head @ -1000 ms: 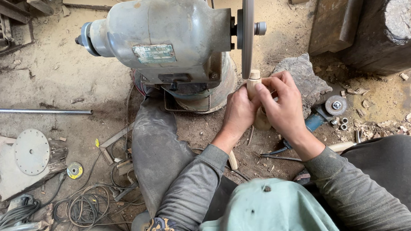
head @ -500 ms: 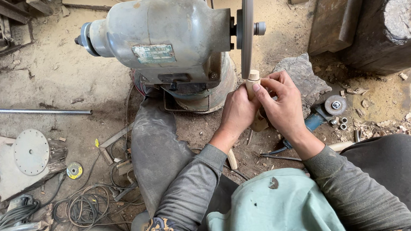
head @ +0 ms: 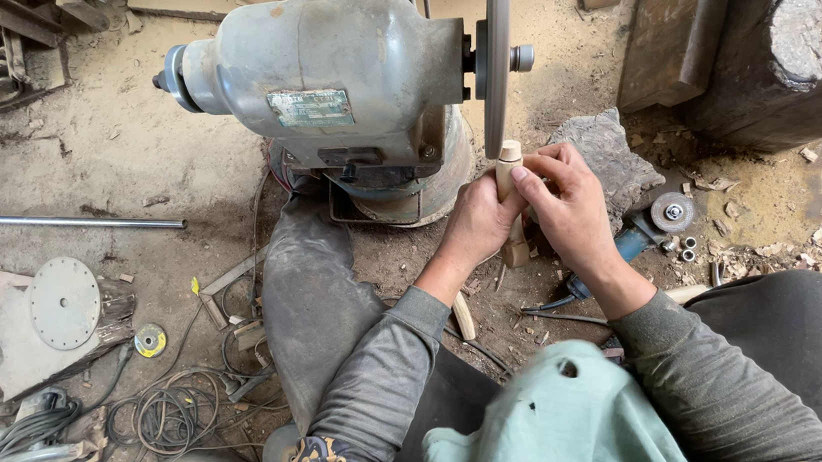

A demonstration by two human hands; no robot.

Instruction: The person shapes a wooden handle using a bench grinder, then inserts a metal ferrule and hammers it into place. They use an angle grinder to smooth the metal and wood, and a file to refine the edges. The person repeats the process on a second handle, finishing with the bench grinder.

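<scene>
Both my hands grip a pale turned wooden piece (head: 508, 164) held upright, its rounded top touching the lower edge of a thin grey grinding disc (head: 496, 52). My left hand (head: 479, 222) wraps the lower shaft of the piece. My right hand (head: 565, 204) pinches it just below the top from the right. The disc is mounted on a grey bench grinder motor (head: 336, 77) standing on the sandy ground ahead of me.
An angle grinder (head: 656, 222) lies right of my hands beside a stone (head: 610, 157). A large wooden block (head: 763, 26) stands at right. On the left lie a metal rod (head: 53, 221), a round perforated plate (head: 63, 303), coiled wire (head: 173, 415) and scrap.
The hands and wooden piece stay at the disc's lower edge; only slight shifts of my fingers and head are visible.
</scene>
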